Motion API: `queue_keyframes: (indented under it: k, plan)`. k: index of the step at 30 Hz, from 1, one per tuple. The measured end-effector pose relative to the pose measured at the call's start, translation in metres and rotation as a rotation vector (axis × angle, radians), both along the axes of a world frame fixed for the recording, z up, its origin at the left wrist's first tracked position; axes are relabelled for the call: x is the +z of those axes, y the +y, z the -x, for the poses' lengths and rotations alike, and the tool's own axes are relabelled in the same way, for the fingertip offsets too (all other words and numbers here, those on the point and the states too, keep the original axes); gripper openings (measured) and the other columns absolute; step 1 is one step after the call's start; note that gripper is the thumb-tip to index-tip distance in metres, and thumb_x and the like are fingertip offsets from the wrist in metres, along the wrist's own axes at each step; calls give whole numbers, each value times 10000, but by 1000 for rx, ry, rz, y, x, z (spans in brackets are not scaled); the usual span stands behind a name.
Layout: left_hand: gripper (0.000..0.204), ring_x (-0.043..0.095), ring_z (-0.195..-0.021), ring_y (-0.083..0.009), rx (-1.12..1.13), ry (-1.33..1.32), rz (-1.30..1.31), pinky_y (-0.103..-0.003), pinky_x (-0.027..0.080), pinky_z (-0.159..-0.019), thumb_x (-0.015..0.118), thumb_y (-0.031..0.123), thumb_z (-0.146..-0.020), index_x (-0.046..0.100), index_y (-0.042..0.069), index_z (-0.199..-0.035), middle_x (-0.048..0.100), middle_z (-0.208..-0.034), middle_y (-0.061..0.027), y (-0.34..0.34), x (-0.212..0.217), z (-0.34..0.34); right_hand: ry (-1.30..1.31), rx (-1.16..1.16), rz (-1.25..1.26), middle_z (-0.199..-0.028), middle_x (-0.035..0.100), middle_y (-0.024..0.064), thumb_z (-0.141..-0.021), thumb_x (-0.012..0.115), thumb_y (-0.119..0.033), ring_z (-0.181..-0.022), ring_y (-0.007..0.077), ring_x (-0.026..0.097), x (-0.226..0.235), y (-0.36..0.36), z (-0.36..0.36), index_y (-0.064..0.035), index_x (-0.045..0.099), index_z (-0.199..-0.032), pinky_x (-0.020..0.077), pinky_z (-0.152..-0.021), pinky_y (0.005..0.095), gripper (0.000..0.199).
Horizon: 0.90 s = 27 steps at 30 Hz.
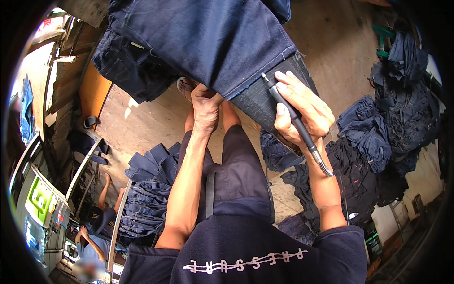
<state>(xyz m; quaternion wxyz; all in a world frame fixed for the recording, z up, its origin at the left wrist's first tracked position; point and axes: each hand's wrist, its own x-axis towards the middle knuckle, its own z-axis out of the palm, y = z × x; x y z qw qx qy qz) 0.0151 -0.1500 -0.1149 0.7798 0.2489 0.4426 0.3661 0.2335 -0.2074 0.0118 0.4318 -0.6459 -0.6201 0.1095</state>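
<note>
A dark blue denim trouser leg point(203, 38) lies over a narrow black board point(265, 102), its stitched hem frayed along the edge. My right hand point(305, 111) grips a slim black rotary handpiece point(299, 124) like a thick pen. Its metal tip points at the board just beside the hem, and a spring sleeve covers its rear end. At the lower corner of the cloth, my left hand point(206, 106) is closed on the edge of the trouser leg; some of its fingertips are hidden.
More folded denim point(135, 64) hangs at the upper left. A stack of dark jeans point(146, 203) stands left of my legs; heaps of dark garments point(364, 128) lie to the right. Another person point(97, 227) sits at the lower left, near a metal rack point(82, 168).
</note>
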Motion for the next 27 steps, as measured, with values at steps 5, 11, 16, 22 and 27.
queue_keyframes:
  k: [5, 11, 16, 22, 27]
  plan:
    - [283, 724, -1164, -159, -65, -3, -21, -350, 517, -1085, 810, -45, -941, 790, 27, -1214, 802, -1233, -45, -1, -7, 5, -9, -46, 12, -1039, 817, 243, -786, 739, 5, -1073, 382, 818, 0, -2, -1, 89, 793, -1080, 635, -1048, 504, 310]
    - [324, 713, -1228, -171, -86, -35, -36, -376, 490, -1129, 817, -20, -948, 776, 33, -1265, 792, -1295, -46, -2, -13, 9, -3, -103, 48, -1106, 817, 257, -829, 730, -2, -1110, 389, 807, 1, -2, -2, 90, 798, -1113, 625, -1059, 485, 306]
    - [323, 708, -1245, -173, -105, -14, -27, -384, 482, -1145, 823, -7, -952, 779, 40, -1268, 790, -1304, -42, -1, -13, 10, -8, -172, 52, -1048, 824, 240, -775, 746, 30, -1068, 385, 819, 2, 0, -2, 87, 810, -1060, 636, -1048, 487, 297]
    - [316, 707, -1243, -173, -91, -55, -45, -382, 488, -1138, 802, -21, -959, 776, 29, -1270, 788, -1307, -50, -2, -12, 9, 37, -233, -7, -1067, 819, 255, -777, 750, 42, -1076, 399, 815, -5, 1, -3, 98, 804, -1077, 632, -1051, 487, 310]
    - [335, 704, -1249, -175, -96, -39, -20, -375, 491, -1135, 796, -28, -960, 768, 20, -1290, 785, -1317, -55, -2, -13, 9, 30, -211, 23, -1108, 812, 266, -815, 734, 28, -1110, 403, 803, -5, -2, -2, 102, 795, -1106, 620, -1066, 485, 306]
